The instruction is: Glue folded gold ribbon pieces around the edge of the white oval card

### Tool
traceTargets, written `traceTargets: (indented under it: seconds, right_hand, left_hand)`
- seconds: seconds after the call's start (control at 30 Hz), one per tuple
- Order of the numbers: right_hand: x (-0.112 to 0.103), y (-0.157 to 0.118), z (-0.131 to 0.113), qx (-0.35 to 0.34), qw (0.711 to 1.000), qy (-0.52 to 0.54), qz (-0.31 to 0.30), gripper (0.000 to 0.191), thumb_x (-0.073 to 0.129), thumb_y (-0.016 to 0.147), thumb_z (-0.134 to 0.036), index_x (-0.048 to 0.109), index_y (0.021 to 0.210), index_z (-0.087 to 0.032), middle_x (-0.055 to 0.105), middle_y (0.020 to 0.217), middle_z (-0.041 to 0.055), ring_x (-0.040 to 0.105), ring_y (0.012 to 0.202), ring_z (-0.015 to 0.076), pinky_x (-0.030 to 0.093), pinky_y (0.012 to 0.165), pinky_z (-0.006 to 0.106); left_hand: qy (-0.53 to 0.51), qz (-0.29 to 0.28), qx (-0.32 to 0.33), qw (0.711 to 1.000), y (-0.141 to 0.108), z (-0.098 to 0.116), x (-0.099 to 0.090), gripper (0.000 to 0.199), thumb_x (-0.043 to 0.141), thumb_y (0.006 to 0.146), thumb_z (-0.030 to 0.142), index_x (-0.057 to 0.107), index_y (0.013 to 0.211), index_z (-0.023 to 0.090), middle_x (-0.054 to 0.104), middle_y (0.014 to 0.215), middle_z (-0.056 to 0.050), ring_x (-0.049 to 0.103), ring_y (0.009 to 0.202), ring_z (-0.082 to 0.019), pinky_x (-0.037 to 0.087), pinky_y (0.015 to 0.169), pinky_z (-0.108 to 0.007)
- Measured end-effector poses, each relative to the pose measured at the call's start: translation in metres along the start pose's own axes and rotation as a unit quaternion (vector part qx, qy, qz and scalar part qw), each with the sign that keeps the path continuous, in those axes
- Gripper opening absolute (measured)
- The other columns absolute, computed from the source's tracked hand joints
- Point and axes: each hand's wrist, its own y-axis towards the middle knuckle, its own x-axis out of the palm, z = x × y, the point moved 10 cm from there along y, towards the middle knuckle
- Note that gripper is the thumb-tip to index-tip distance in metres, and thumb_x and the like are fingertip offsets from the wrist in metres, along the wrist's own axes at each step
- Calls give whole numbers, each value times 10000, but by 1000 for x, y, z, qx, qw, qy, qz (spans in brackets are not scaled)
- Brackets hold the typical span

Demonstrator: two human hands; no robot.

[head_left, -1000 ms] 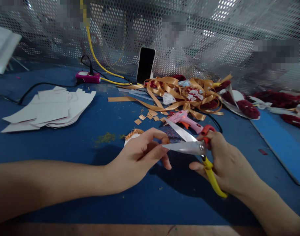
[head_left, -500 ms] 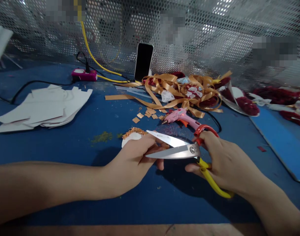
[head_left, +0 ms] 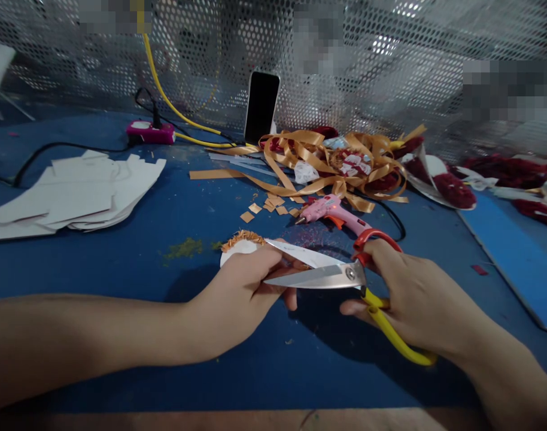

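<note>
My right hand (head_left: pixel 412 293) grips a pair of scissors (head_left: pixel 322 272) with one red and one yellow handle. Its blades are spread and point left, their tips over the fingers of my left hand (head_left: pixel 251 281). That hand is closed on a white disc (head_left: pixel 240 248) edged with an orange-brown fringe; much of the disc is hidden behind the thumb and fingers. Whether anything lies between the blades I cannot make out. Beyond the scissors a pink glue gun (head_left: pixel 331 209) lies on its side, nozzle to the left.
Small gold ribbon squares (head_left: pixel 273 203) lie left of the glue gun, before a tangle of gold ribbon (head_left: pixel 295 185). A phone (head_left: pixel 261 108) leans on the perforated metal screen (head_left: pixel 201 60). White card sheets (head_left: pixel 85 188) and a magenta power socket (head_left: pixel 152 132) are at left, a blue board (head_left: pixel 511 257) at right.
The view has shifted slightly. Both hands keep nearly the same pose, and the scissors' yellow handle has swung a little outward, to the right.
</note>
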Motion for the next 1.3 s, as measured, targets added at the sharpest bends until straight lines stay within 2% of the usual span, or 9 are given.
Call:
traceTargets:
  seconds: [0.27,0.4,0.5,0.6,0.8,0.87,0.97,1.13,1.3]
  right_hand:
    - [-1,0,-1,9,1000,-7,-11,475,557,817,-700,372,904,-271,590,617,42,555,461,274,283,485,344]
    - [-2,-1,-4,-2,1000,-27,-9,465,495,861,-709,328,898,-276,573,579,25,554,431,276,278,475,347]
    - [-1,-2,-3,1,999,-35,-10,498,495,853,-741,334,919,-274,578,577,28,581,441,300,290,476,353]
    - [2,-3,2,27,999,-28,-21,558,546,803,-786,343,911,-277,568,557,19,574,428,302,284,465,347]
    - [1,1,4,56,998,19,-28,538,502,817,-784,357,895,-272,583,597,30,566,453,270,317,467,343]
    - [-4,3,4,56,998,37,-10,531,464,846,-780,367,921,-264,573,624,24,549,467,245,341,474,337]
    - [-23,5,13,84,993,39,71,586,415,839,-832,384,936,-254,543,666,23,507,493,212,348,495,334]
    - [-45,4,31,148,974,3,169,495,536,851,-737,433,821,-254,510,690,27,483,586,192,342,578,342]
    - [-46,7,31,119,978,35,168,480,594,822,-703,418,808,-257,470,684,-17,434,576,155,352,573,311]
  left_hand:
    - [0,3,17,1000,-1,2,-1,239,477,943,80,638,809,196,660,739,49,638,778,-104,462,798,-234]
    - [-22,-2,3,1000,-1,0,0,267,445,920,17,630,857,198,634,729,62,628,740,-96,468,763,-226]
    - [-11,-3,0,1000,1,1,0,289,448,918,2,623,799,199,633,739,55,620,743,-99,464,737,-226]
    - [13,-6,20,1000,2,7,0,326,453,963,54,587,703,198,628,748,41,614,771,-100,463,769,-226]
    - [14,10,19,1000,3,5,-2,296,484,1014,232,609,748,195,650,782,23,620,737,-111,462,724,-250]
    - [4,17,8,1000,3,3,-3,296,499,1015,281,603,753,191,663,819,13,616,702,-107,454,679,-254]
    - [12,19,-21,1000,4,-2,-2,252,511,1019,354,599,840,201,650,739,25,599,660,-115,420,629,-261]
    - [-17,-5,-26,1000,3,-1,3,167,482,1030,372,566,1011,228,641,676,59,471,543,-104,344,538,-255]
    - [-42,12,-28,999,0,-2,-1,119,512,1002,324,558,946,229,607,677,65,520,613,-110,377,582,-250]
